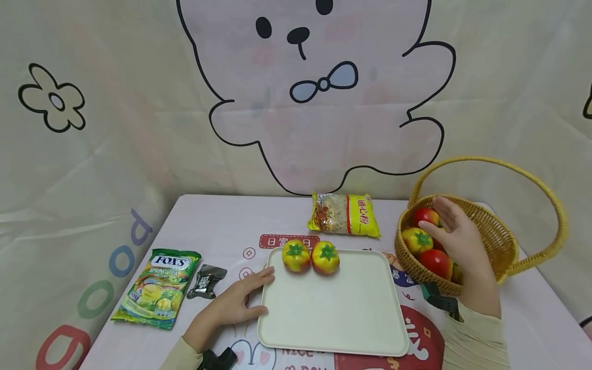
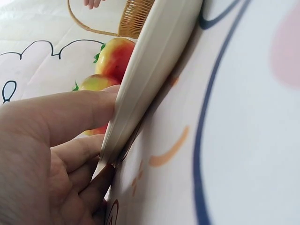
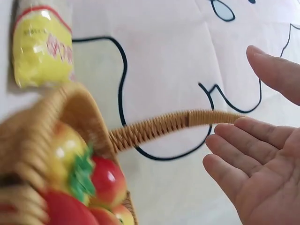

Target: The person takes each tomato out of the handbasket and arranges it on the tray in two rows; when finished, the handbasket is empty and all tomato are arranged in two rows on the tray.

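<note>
Two yellow-and-red fruits with green star-shaped tops (image 1: pixel 296 255) sit side by side at the back edge of a cream tray (image 1: pixel 333 308). My left hand (image 1: pixel 236 298) rests against the tray's left rim, and in the left wrist view its thumb and fingertips touch that rim (image 2: pixel 140 70). Fingers extended, my right hand (image 1: pixel 458 234) hovers over a wicker basket (image 1: pixel 501 236) and holds nothing. Inside the basket lie several red and yellow fruits (image 1: pixel 436 263), partly covered by the hand. The right wrist view shows the open palm (image 3: pixel 262 164) apart from the fruits (image 3: pixel 108 180).
A yellow food packet (image 1: pixel 344 215) lies behind the tray. On the left are a green FOX'S candy bag (image 1: pixel 159 288) and a small black wrapped item (image 1: pixel 206 281). The basket's tall arched handle (image 1: pixel 550 205) rises at the right. A cartoon-printed cloth hangs behind the table.
</note>
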Action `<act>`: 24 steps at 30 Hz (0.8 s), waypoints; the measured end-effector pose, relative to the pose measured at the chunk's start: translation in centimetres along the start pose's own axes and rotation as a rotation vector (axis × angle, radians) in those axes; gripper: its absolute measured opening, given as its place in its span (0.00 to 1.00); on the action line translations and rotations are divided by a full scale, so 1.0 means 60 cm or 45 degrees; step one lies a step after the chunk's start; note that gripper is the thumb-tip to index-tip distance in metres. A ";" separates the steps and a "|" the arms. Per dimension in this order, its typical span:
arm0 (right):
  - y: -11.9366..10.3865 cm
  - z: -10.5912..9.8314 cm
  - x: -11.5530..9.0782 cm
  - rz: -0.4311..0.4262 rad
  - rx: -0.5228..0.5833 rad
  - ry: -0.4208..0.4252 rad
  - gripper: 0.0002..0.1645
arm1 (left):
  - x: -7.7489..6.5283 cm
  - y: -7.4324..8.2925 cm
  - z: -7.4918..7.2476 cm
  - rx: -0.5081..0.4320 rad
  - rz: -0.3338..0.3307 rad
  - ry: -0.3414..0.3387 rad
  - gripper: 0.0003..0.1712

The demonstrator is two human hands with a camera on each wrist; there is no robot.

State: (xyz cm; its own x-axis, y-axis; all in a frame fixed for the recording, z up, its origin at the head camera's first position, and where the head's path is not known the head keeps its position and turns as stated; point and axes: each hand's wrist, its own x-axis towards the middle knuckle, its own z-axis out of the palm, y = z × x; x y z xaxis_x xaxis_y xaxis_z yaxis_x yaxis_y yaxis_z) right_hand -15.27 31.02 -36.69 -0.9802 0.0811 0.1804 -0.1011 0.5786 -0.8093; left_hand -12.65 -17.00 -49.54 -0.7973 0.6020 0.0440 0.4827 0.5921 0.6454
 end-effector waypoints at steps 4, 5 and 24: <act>0.009 -0.041 0.013 0.062 -0.037 -0.007 0.46 | -0.001 0.000 -0.001 0.007 -0.002 -0.001 0.39; 0.012 -0.051 0.017 0.067 -0.047 -0.012 0.46 | -0.001 0.000 -0.001 0.008 -0.003 -0.001 0.39; 0.109 -0.134 0.099 0.256 -0.179 -0.145 0.51 | 0.001 0.002 0.000 0.006 0.009 0.002 0.40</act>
State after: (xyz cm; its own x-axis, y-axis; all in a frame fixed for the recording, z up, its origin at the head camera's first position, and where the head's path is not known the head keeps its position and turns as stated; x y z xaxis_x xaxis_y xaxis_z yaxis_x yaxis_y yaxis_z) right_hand -20.39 41.82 -36.43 -0.9919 0.1184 -0.0463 0.1140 0.6677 -0.7357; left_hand -12.67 -16.90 -49.47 -0.7945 0.6053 0.0493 0.4897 0.5904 0.6415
